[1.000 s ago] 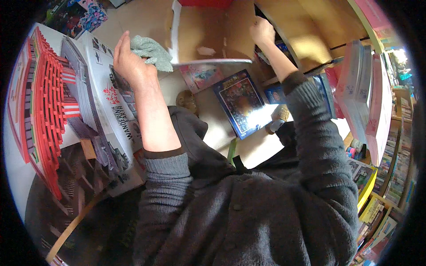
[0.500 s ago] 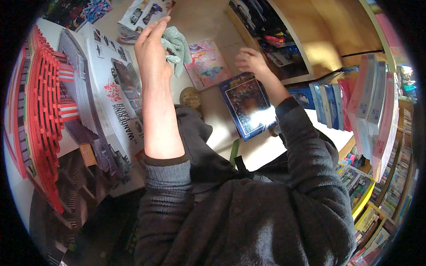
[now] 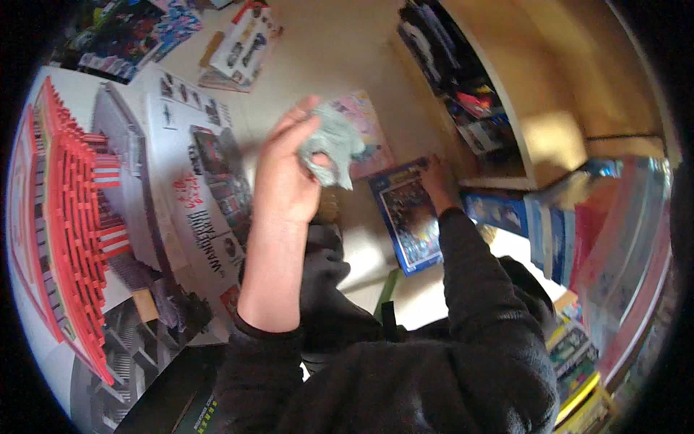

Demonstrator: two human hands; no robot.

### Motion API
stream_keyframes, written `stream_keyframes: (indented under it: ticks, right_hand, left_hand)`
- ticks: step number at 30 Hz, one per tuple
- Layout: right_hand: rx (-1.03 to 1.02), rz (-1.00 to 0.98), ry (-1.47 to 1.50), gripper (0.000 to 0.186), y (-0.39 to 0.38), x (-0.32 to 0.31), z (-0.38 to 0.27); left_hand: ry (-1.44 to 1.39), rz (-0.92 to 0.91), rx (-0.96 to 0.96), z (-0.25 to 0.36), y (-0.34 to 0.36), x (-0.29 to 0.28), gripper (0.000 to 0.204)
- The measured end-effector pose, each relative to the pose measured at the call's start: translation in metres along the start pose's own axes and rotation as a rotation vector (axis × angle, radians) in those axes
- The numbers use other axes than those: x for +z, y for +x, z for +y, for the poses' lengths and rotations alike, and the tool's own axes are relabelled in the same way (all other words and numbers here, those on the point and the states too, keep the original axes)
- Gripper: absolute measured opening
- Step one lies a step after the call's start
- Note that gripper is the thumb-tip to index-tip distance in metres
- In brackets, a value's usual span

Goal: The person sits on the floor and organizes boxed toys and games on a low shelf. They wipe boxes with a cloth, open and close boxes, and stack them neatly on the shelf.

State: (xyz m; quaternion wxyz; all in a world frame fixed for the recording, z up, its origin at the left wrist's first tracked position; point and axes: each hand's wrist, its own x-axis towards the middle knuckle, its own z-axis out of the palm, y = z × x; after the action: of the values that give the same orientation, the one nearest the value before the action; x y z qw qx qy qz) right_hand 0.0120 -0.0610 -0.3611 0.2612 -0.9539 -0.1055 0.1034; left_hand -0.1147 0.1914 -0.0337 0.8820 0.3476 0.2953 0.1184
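A crumpled grey-green cloth (image 3: pixel 334 141) is held up in my left hand (image 3: pixel 285 170), its thumb poking through a fold. My right hand (image 3: pixel 437 186) is at the upper right corner of a flat blue box (image 3: pixel 408 220) with a dark framed picture on its front. The fingers there appear closed on the box's edge, though they are dim and slightly blurred. Partly behind the cloth lies a flat pink picture box (image 3: pixel 372 137), farther off than the blue one.
Left of me stand a red-roofed brick building model (image 3: pixel 76 217) and a large white printed box (image 3: pixel 191 181). A wooden shelf unit (image 3: pixel 517 108) with dark packages rises at the far right. Blue boxes (image 3: pixel 546 231) and clear-wrapped packs (image 3: pixel 622 246) stand nearer. Another white box (image 3: pixel 246 50) sits at the back.
My left hand has come lower and nearer with the cloth. My right hand has moved from above the blue box onto its upper right corner. The whole view has shifted.
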Motion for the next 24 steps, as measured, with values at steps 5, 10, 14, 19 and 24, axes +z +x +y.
stream_keyframes:
  ticks: [5, 10, 14, 19, 24]
  right_hand:
    - [0.062, -0.331, 0.283, 0.026, -0.058, 0.035, 0.010]
    - [-0.354, -1.131, 0.340, 0.045, -0.191, 0.018, -0.001]
    - [0.304, -0.938, 0.879, 0.058, -0.187, -0.033, -0.056]
    - [0.390, -0.948, 2.173, 0.058, -0.141, -0.119, -0.100]
    - [0.286, -0.368, 1.203, 0.036, -0.145, -0.135, -0.077]
  left_hand:
    - [0.044, -0.036, -0.016, -0.005, 0.008, 0.006, 0.035]
    - [0.122, -0.039, 0.050, -0.006, 0.007, 0.003, 0.035]
    - [0.442, -0.129, 0.102, -0.013, 0.001, 0.004, 0.029]
    - [1.097, -1.027, -0.221, -0.089, -0.027, 0.029, 0.029]
    - [1.393, -1.573, -0.161, -0.127, -0.052, 0.038, 0.038]
